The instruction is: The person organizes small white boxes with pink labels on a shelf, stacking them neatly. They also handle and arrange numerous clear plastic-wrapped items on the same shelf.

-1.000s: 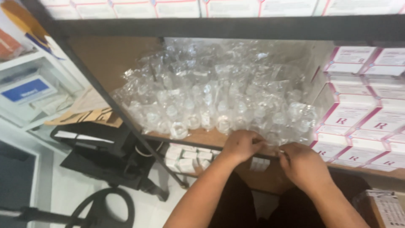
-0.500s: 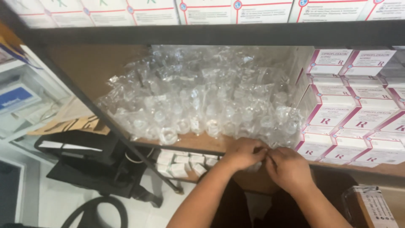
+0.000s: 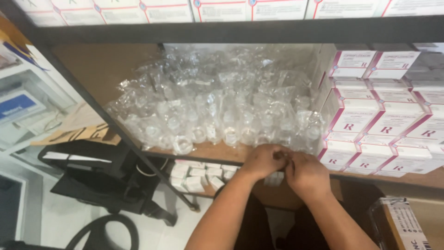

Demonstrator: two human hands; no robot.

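Observation:
My left hand point(image 3: 263, 160) and my right hand point(image 3: 306, 173) are pressed together at the front edge of a wooden shelf point(image 3: 217, 152). Their fingers are curled around something small between them; it is hidden, so I cannot tell what it is. Just behind the hands lies a big heap of clear plastic-wrapped small cups point(image 3: 217, 109) that fills the middle of the shelf.
Stacks of white boxes with pink trim point(image 3: 384, 122) stand on the right of the shelf. More white boxes point(image 3: 222, 9) line the shelf above. Small white boxes point(image 3: 196, 175) lie on a lower level. A black chair point(image 3: 99, 169) and a cardboard box point(image 3: 402, 224) stand below.
The view has shifted slightly right and down. Both hands have come closer together at the shelf edge, with the fingers now touching.

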